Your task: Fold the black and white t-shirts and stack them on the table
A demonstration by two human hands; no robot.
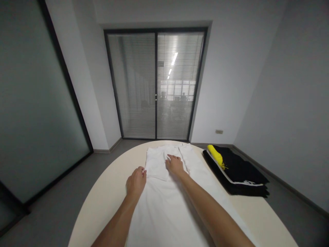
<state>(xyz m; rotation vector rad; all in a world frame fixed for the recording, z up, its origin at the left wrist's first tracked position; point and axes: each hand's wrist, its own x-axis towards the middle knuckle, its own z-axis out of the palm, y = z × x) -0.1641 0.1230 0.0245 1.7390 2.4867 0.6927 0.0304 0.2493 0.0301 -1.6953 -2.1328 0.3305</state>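
A white shirt (pixel 164 209) lies spread lengthwise on the round table, running from the far edge toward me. Near its far end, a sleeve-like flap (pixel 156 164) with a hemmed edge rests on top of the body. My left hand (pixel 136 181) is at the flap's left edge, thumb and fingers closed on the fabric there. Over the middle of the far end, my right hand (pixel 175 165) lies on the cloth with its index finger stretched out and the other fingers loosely bent. The fabric under my right palm is hidden.
On the table's right side sits a stack of folded black cloth (pixel 239 168) with a light-coloured layer between. A rolled yellow cloth (pixel 215 155) with a fringed end lies on it. The pale table (pixel 102 206) has a curved edge. Beyond stand glass doors (pixel 155 85) with blinds.
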